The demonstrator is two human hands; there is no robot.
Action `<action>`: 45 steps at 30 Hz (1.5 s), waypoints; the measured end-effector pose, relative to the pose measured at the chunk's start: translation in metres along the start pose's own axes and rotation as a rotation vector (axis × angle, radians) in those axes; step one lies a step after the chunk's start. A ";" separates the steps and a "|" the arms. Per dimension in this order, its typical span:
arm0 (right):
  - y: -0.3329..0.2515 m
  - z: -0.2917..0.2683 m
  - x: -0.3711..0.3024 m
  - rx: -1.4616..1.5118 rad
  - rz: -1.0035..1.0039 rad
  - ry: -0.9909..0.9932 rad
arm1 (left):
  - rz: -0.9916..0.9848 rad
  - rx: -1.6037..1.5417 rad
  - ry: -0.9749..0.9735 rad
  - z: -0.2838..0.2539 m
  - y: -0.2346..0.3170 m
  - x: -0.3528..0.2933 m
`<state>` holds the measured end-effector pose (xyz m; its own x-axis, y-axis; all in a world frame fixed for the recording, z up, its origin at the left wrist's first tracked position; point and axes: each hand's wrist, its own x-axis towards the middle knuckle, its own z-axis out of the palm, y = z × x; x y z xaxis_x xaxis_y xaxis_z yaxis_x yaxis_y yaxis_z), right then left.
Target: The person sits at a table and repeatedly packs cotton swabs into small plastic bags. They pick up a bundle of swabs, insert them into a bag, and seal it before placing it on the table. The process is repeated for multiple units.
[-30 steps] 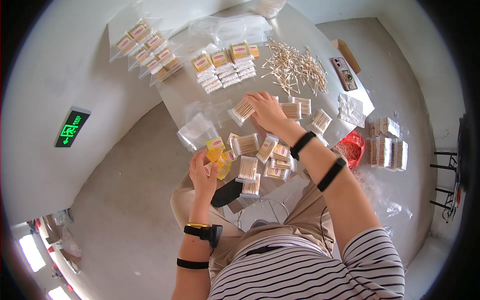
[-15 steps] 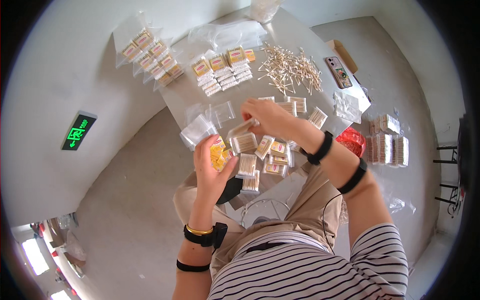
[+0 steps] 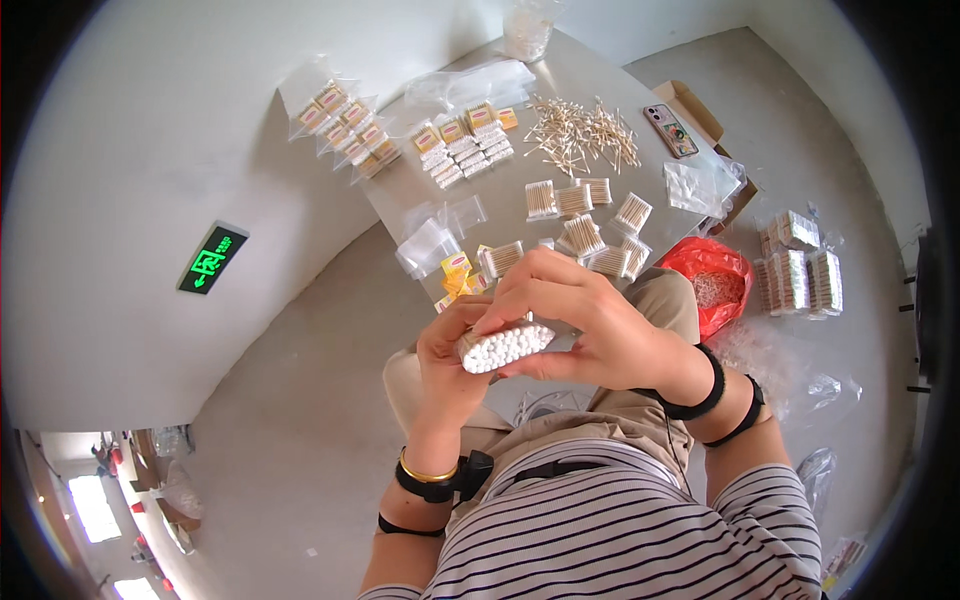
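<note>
Close to my lap, both hands grip a small pack of cotton swabs (image 3: pixel 507 349), its white tips facing up toward me. My left hand (image 3: pixel 443 362) is wrapped round its left end. From the right, my right hand (image 3: pixel 590 318) pinches it, fingers over the top and thumb beneath. Just beyond my left hand lie yellow cards (image 3: pixel 457 270), partly covered, beside a pack of swabs (image 3: pixel 503 259). Several more clear packs (image 3: pixel 580 236) are spread on the grey table (image 3: pixel 520 225). My hands hide the table's near part.
Loose swabs (image 3: pixel 580 137) lie heaped behind, beside stacked packs with yellow labels (image 3: pixel 452 134). Bagged packs (image 3: pixel 350 125) stand far left. A phone (image 3: pixel 670 131) lies far right. Clear bags (image 3: pixel 430 243) lie at the table's left. A red bag (image 3: pixel 718 285) and more stacked packs (image 3: pixel 786 283) are to the right.
Both hands have come together nearer my body around one pack of swabs. Earlier my right hand held a pack over the table, and my left was beside the yellow cards. The view has shifted.
</note>
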<state>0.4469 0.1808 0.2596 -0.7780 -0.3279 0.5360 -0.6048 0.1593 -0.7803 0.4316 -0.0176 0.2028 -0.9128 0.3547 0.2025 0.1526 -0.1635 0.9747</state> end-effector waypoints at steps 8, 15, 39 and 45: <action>-0.035 0.006 -0.024 -0.063 -0.159 0.063 | 0.153 0.128 -0.086 0.017 0.027 -0.027; -0.058 0.001 -0.030 -0.182 -0.193 0.062 | 0.393 0.627 0.021 0.016 0.080 -0.038; -0.044 0.014 -0.045 -0.098 -0.116 0.102 | 0.460 0.691 -0.043 0.006 0.073 -0.045; 0.039 0.045 -0.073 0.215 0.312 0.115 | -0.045 0.621 -0.109 -0.007 0.004 -0.039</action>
<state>0.4874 0.1688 0.1753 -0.9402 -0.1859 0.2855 -0.2962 0.0320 -0.9546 0.4652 -0.0385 0.1982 -0.8847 0.4456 0.1371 0.3366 0.4071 0.8491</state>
